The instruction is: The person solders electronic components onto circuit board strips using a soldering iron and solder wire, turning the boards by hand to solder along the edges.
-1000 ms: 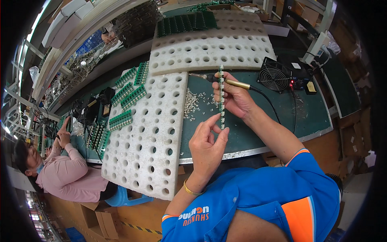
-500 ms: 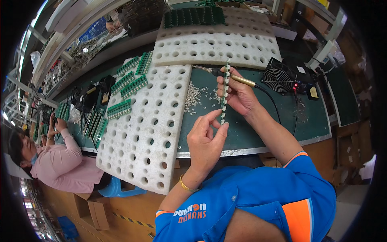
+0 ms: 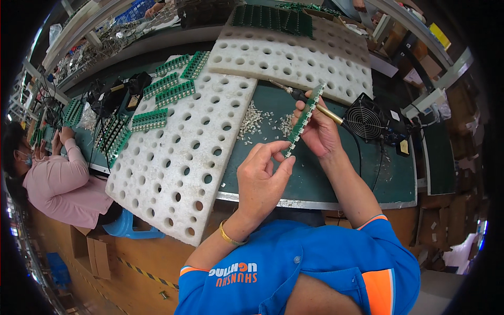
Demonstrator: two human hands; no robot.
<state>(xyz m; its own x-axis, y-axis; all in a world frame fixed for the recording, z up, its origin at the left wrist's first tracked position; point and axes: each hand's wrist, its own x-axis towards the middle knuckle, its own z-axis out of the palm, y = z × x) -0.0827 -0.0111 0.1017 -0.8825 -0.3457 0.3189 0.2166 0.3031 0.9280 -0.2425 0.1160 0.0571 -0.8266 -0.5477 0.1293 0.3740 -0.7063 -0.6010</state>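
My left hand pinches the lower end of a narrow green circuit board strip lined with small white parts. My right hand grips the strip higher up, along with a soldering iron with a brass handle and black cable. The iron's tip points up and left. Loose white pieces lie scattered behind my hands on the green bench. To the left is a white foam sheet with round holes, carrying several green board strips.
A second foam sheet at the back bears dark green boards. A black fan stands at the right beside a cable. Further left, a co-worker in pink works among boards and black equipment. A blue stool is below.
The strip, upright a second ago, now slants up to the right with more of its green face showing. The whole view has also shifted a little.
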